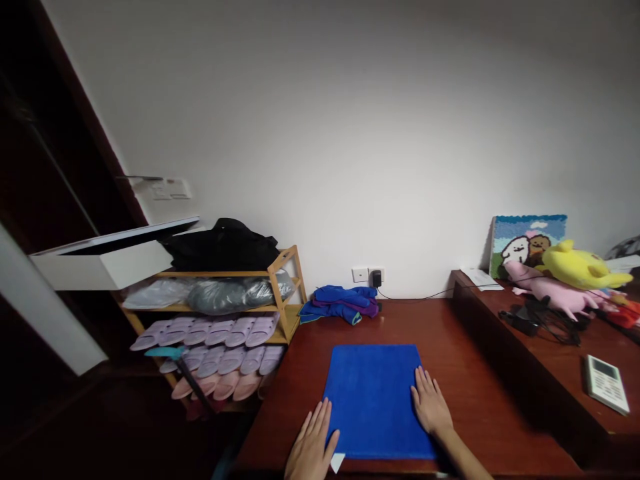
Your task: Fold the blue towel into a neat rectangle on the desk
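A blue cloth lies spread flat on the reddish-brown wooden table, its near edge close to the table's front. My left hand rests palm down at the cloth's left edge, fingers stretched out. On the opposite side, my right hand lies flat over the right edge with its fingers extended. Neither hand grips anything. A small white tag pokes out at the near left corner of the cloth, beside my left thumb.
Crumpled blue and purple cloths sit at the table's back left. A shoe rack with slippers stands left. On the raised ledge at right are plush toys, cables and a white remote-like device. A black plug trails a cord.
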Demonstrator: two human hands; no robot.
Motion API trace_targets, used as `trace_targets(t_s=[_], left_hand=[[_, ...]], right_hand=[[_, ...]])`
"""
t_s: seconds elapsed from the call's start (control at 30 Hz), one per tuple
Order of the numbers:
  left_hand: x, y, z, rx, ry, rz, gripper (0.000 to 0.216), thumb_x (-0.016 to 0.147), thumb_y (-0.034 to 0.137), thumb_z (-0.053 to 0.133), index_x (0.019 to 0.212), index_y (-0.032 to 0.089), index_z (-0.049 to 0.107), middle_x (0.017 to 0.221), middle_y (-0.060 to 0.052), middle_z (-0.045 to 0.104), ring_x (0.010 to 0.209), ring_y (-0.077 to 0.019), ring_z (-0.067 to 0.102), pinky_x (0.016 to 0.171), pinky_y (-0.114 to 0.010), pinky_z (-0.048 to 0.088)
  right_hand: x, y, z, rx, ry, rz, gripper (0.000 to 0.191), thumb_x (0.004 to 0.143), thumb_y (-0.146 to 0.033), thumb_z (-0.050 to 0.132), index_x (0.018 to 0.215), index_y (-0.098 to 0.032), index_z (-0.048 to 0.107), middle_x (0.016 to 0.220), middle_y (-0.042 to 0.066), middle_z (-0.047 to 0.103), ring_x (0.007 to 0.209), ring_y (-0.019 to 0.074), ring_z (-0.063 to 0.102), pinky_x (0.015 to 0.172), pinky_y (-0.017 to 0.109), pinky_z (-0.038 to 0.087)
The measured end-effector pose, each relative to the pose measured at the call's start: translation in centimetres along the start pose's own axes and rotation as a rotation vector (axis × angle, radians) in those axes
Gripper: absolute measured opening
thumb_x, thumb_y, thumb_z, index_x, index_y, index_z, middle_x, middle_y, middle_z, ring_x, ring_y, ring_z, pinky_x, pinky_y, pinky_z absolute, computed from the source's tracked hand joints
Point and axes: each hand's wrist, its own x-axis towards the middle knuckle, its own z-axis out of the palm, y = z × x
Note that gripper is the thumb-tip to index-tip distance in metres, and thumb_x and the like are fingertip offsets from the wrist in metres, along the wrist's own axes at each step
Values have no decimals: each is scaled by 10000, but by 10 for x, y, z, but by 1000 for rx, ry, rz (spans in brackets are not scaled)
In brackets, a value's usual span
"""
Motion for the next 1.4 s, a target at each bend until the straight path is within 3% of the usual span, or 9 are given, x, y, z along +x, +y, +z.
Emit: trace_targets(t_s=[0.17, 0.3, 0.43, 0.53, 0.67, 0.8, 0.9, 1.1, 1.4], left_hand=[[18, 14, -15, -43, -46, -65, 614, 1075, 513, 262, 1609, 294, 54, 1661, -1, 278, 1525, -221, 296, 1243, -484, 320], [62, 80, -26, -112, -24, 86, 618, 1076, 519, 222, 1629, 263, 113, 1681, -13, 237, 1544, -214, 249, 1263, -458, 282], [111, 158, -8, -205, -135, 247, 645, 1069, 532, 144, 1628, 213, 192, 1682, -39, 258, 1552, -205, 228, 1278, -422, 233], [129, 176, 14, -220, -175, 201, 674, 1060, 534, 99, 1624, 182, 212, 1676, -60, 273, 1555, -210, 216, 1281, -432, 214], [124, 130, 23, -170, -176, 126, 692, 1047, 559, 114, 1631, 190, 161, 1688, -57, 213, 1562, -225, 178, 1281, -462, 197], [107, 52, 4, -85, -174, -94, 771, 1026, 629, 132, 1620, 144, 205, 1683, -99, 209, 1558, -258, 189, 1271, -490, 208], [99, 14, -2, -58, -126, -169, 773, 1026, 638, 144, 1619, 147, 215, 1681, -90, 225, 1554, -254, 209, 1263, -478, 236], [96, 5, 12, -45, -54, -151, 758, 1031, 638, 189, 1617, 158, 222, 1676, -78, 242, 1546, -254, 238, 1259, -467, 266], [96, -7, 28, -9, -28, -139, 723, 1034, 619, 229, 1624, 204, 182, 1675, -48, 244, 1542, -257, 242, 1250, -483, 300]], right_hand=[[-1, 0, -1, 28, 6, 1, 723, 1004, -476, 122, 1608, -83, 190, 1684, 47, 180, 1565, 209, 138, 1282, 411, 111], [-1, -2, -4, 26, 1, 7, 719, 1005, -466, 120, 1607, -77, 180, 1685, 48, 167, 1567, 211, 126, 1283, 411, 102], [-2, -1, -4, -13, -12, -9, 710, 1003, -449, 125, 1607, -81, 185, 1687, 54, 163, 1566, 222, 129, 1281, 412, 103], [-2, -1, -3, -13, -12, -12, 711, 1000, -450, 146, 1604, -81, 205, 1684, 65, 180, 1565, 227, 135, 1281, 417, 104], [-1, -2, -4, -7, -9, 0, 714, 1000, -445, 125, 1605, -74, 198, 1683, 62, 183, 1563, 220, 142, 1281, 420, 120], [-1, -2, -4, 3, -7, 11, 717, 997, -452, 131, 1610, -86, 201, 1685, 54, 185, 1563, 212, 146, 1282, 419, 112], [-2, -2, 0, 1, -5, 16, 716, 995, -454, 138, 1611, -96, 212, 1685, 50, 191, 1562, 211, 154, 1281, 419, 113], [10, -2, -1, -11, -11, 40, 724, 997, -494, 139, 1609, -122, 246, 1678, 57, 229, 1558, 230, 180, 1279, 453, 123], [66, -16, -17, 33, -14, 23, 720, 1003, -477, 138, 1614, -102, 204, 1692, 48, 185, 1567, 210, 119, 1280, 408, 115]])
